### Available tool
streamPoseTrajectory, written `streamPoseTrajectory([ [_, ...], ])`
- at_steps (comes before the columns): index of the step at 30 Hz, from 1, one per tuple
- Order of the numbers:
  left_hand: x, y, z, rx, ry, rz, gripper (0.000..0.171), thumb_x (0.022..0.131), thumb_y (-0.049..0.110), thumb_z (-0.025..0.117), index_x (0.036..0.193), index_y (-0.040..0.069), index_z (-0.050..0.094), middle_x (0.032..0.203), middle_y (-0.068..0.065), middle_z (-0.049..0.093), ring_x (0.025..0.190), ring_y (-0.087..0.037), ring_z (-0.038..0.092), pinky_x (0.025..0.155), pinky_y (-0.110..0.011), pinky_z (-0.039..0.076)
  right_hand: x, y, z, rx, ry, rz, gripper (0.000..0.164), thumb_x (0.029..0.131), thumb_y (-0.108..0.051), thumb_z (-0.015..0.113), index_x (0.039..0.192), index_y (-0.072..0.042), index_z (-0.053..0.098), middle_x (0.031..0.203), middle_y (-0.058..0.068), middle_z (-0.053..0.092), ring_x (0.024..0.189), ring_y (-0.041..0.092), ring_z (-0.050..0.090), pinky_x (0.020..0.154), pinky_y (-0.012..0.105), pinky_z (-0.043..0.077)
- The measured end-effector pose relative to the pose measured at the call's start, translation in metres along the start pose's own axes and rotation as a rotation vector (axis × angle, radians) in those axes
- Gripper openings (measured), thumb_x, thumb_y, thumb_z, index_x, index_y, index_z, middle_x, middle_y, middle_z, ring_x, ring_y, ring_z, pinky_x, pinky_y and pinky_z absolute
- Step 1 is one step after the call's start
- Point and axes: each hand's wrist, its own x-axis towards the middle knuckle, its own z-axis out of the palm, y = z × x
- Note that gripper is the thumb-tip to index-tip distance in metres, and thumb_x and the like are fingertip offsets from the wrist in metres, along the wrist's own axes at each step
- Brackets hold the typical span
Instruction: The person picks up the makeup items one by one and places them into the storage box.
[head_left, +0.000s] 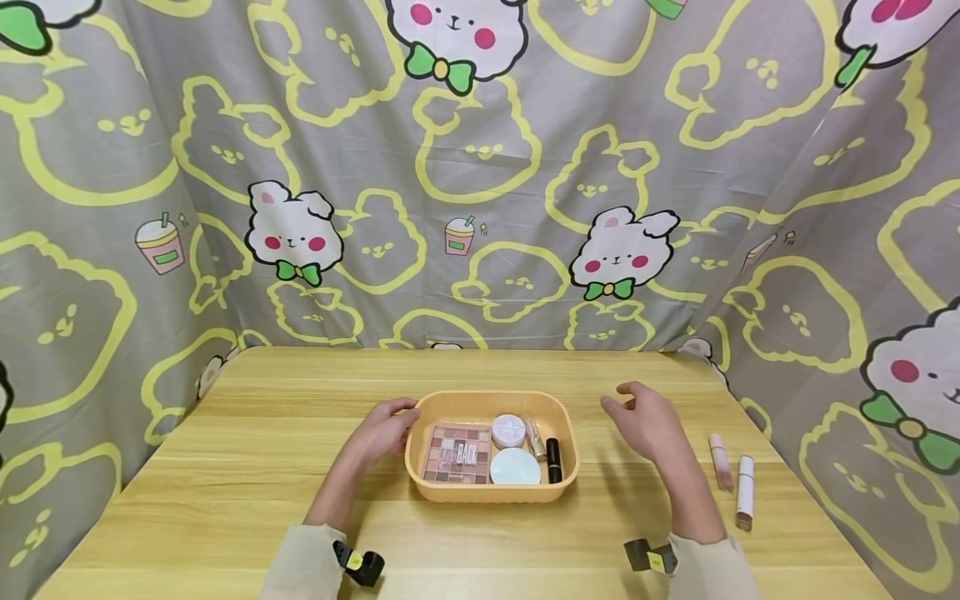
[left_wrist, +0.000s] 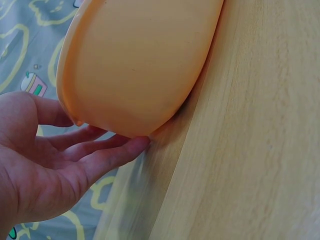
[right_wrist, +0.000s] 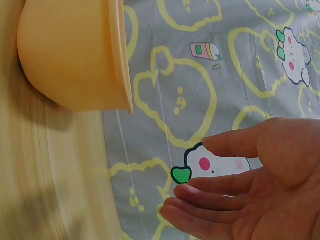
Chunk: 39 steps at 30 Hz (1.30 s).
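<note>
An orange plastic basin (head_left: 491, 493) stands on the wooden table. My left hand (head_left: 382, 429) is at its left end, with loosely extended fingers touching the outer wall in the left wrist view. Inside lie an eyeshadow palette (head_left: 456, 454) at the left, a small round case (head_left: 508, 431), a larger pale round case (head_left: 515, 467), a slim clear tube (head_left: 535, 437) and a black lipstick tube (head_left: 553, 461) at the right. Off to the basin's right, my right hand (head_left: 648, 421) hovers above the table, fingers relaxed and holding nothing; the right wrist view shows its bare palm.
Two lip gloss tubes, a pinkish one (head_left: 720, 461) and a white-capped one (head_left: 744, 492), lie on the table right of my right forearm. A patterned grey curtain (head_left: 510, 250) hangs behind the table (head_left: 300, 383) and along both sides.
</note>
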Motion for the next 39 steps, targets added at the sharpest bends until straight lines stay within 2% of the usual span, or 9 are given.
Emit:
streamPoseTrajectory([
  [10,0.002,-0.001,0.000,0.011,0.006,-0.003,0.036,0.105,0.016,0.048,0.135,-0.003,0.057,0.115,-0.023,0.067,0.094,-0.022,0.068,0.074,-0.035,0.060,0.001,0.012,-0.006,-0.014,0.026,0.013,0.054,0.105,-0.034,0.050,0.135,0.011,0.053,0.124,0.036,0.062,0.107,0.046,0.064,0.083,0.054,0.054],
  [19,0.000,0.000,-0.001,0.013,-0.002,-0.003,0.039,0.105,0.016,0.048,0.137,-0.004,0.055,0.119,-0.025,0.066,0.098,-0.023,0.068,0.077,-0.035,0.060,0.001,0.022,-0.010,-0.025,0.025,0.023,0.053,0.105,-0.033,0.049,0.134,0.011,0.053,0.126,0.036,0.061,0.109,0.049,0.061,0.085,0.055,0.052],
  [33,0.001,0.000,-0.002,0.015,0.003,-0.006,0.038,0.105,0.017,0.048,0.137,-0.003,0.055,0.116,-0.023,0.066,0.094,-0.022,0.067,0.075,-0.034,0.060,0.004,0.045,-0.024,-0.085,-0.061,0.053,0.064,0.107,-0.038,0.045,0.142,0.015,0.041,0.130,0.040,0.055,0.114,0.053,0.057,0.088,0.059,0.051],
  [39,0.000,0.001,-0.002,0.025,0.001,-0.010,0.039,0.105,0.018,0.049,0.138,-0.002,0.054,0.114,-0.021,0.067,0.094,-0.021,0.067,0.073,-0.032,0.059,0.005,0.054,-0.027,-0.104,-0.069,0.064,0.068,0.107,-0.040,0.044,0.145,0.016,0.036,0.131,0.041,0.055,0.116,0.054,0.056,0.089,0.060,0.050],
])
